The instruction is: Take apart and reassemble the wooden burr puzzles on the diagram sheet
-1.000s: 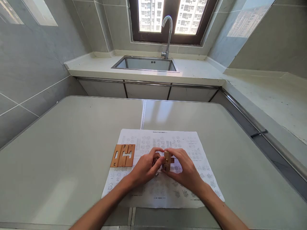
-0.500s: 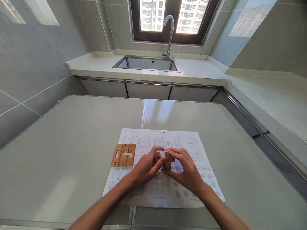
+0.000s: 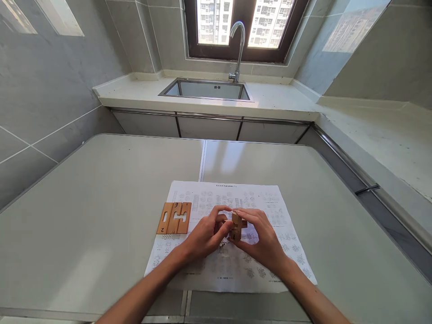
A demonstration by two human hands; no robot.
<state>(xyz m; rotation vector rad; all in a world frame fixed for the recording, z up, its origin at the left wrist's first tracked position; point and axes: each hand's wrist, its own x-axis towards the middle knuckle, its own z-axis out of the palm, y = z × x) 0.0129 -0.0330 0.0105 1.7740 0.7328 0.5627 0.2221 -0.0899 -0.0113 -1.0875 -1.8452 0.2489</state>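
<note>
Between my two hands, small wooden puzzle blocks (image 3: 236, 227) are fitted across one another, one standing upright with a dark mark low on its face. My left hand (image 3: 211, 231) pinches them from the left with thumb and fingers. From the right, my right hand (image 3: 261, 236) grips the upright block, index finger at its top and thumb at its bottom. The fingers hide part of the joint. Under both hands lies a printed sheet (image 3: 266, 265) covered with small line diagrams. Left of them, flat wooden pieces (image 3: 173, 227) with numbers and cut-outs lie side by side at the sheet's edge.
A pale table (image 3: 101, 193) with a centre seam carries the sheet. Beyond it stand a white counter (image 3: 280, 96), a sink (image 3: 202, 98) and a tall faucet (image 3: 240, 49) below a window. Another counter (image 3: 378, 130) runs along the right.
The held blocks have turned very slightly, and the upright one's marked face shows a little differently. Both hands stay almost in place.
</note>
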